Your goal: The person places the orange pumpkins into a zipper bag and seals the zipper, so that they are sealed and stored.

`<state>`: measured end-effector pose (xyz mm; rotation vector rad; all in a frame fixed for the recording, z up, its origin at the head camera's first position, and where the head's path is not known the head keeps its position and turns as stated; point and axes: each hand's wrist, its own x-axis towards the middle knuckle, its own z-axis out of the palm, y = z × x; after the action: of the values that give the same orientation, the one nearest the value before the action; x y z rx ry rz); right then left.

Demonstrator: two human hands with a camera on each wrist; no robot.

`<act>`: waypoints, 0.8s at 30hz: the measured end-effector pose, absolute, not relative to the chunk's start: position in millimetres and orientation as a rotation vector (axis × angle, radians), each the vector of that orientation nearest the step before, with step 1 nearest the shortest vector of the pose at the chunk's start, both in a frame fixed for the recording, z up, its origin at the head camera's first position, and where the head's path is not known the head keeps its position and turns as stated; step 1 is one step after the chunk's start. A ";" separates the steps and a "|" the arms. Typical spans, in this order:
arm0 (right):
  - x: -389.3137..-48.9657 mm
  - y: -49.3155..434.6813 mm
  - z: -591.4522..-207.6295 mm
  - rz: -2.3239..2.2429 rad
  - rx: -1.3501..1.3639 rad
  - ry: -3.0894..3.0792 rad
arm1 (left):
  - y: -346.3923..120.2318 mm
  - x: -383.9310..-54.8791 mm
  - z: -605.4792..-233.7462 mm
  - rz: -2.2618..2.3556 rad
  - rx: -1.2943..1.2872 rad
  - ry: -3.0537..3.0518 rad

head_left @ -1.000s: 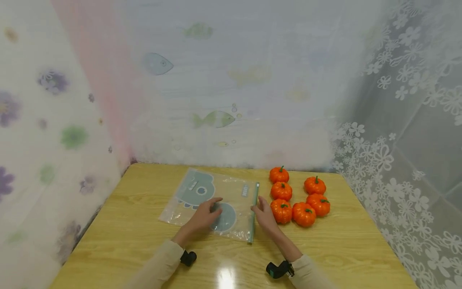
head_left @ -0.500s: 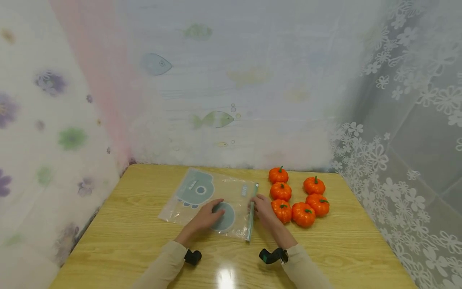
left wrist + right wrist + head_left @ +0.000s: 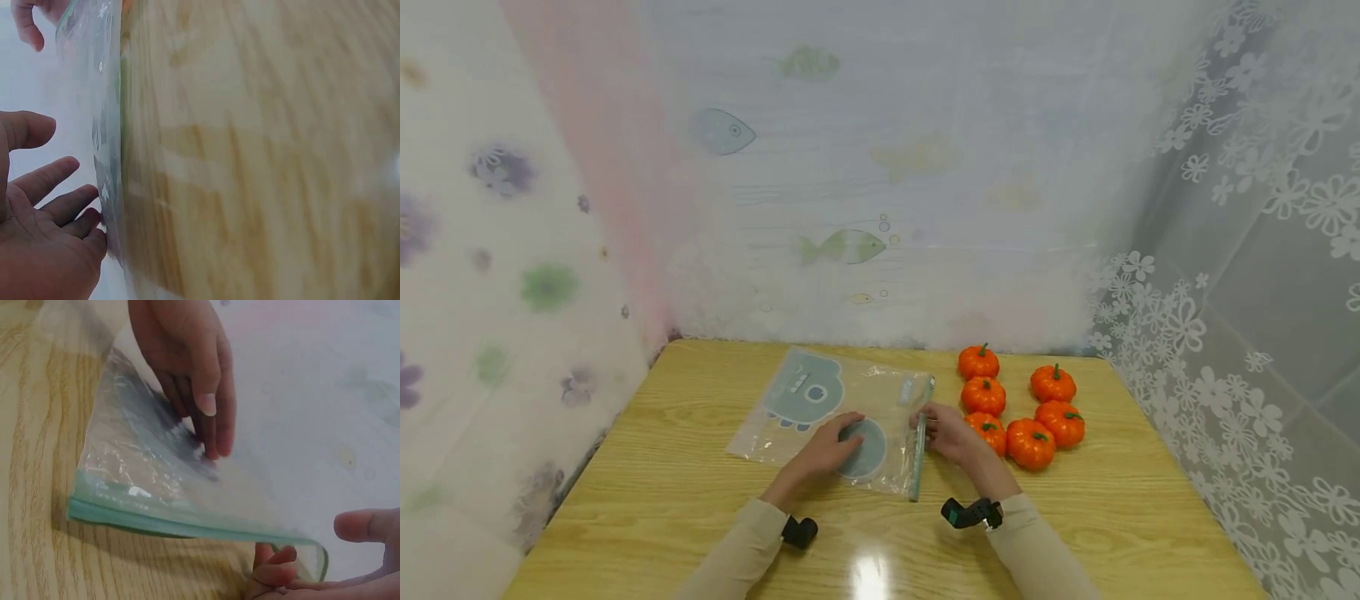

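A clear zip bag [image 3: 887, 385] with a blue-grey cartoon animal print lies flat on the table, its green zip strip [image 3: 125, 516] on the right side. My left hand [image 3: 829, 446] rests on the bag near the round part of the print, fingers extended and thumb apart. At the zip edge is my right hand [image 3: 953, 435], its fingers [image 3: 275, 570] touching the raised strip from below or within; I cannot tell which. The right thumb [image 3: 362, 525] stands away from the plastic. Near the right hand, the strip bends up into a small loop.
Several small orange pumpkins [image 3: 1030, 444] with green stems stand right of the bag, close behind and beside my right hand. The wooden table [image 3: 647, 450] meets a printed curtain [image 3: 880, 192] at the back. Both wrists carry black cameras [image 3: 800, 532].
My right hand has moved slightly left onto the zip edge, and the strip there has lifted and bent. The left hand stays nearly in place on the bag.
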<state>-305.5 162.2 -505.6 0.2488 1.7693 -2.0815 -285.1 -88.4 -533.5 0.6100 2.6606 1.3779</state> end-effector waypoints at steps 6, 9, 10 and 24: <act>-309.5 163.0 -505.7 -2.067 0.170 1.678 | -81.0 -288.9 -531.6 1.346 0.611 2.692; -308.2 163.7 -502.5 -2.079 0.103 1.611 | -74.6 -290.1 -527.9 1.358 0.596 2.688; -307.5 163.8 -500.9 -2.085 0.080 1.587 | -72.4 -290.3 -526.2 1.368 0.588 2.681; -304.2 161.8 -488.3 -2.104 -0.112 1.530 | -48.1 -295.4 -500.6 1.859 0.370 2.303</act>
<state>-304.2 161.8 -488.3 -0.1117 1.5299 -2.1039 -295.4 -48.1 -500.6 0.3705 2.3030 1.8589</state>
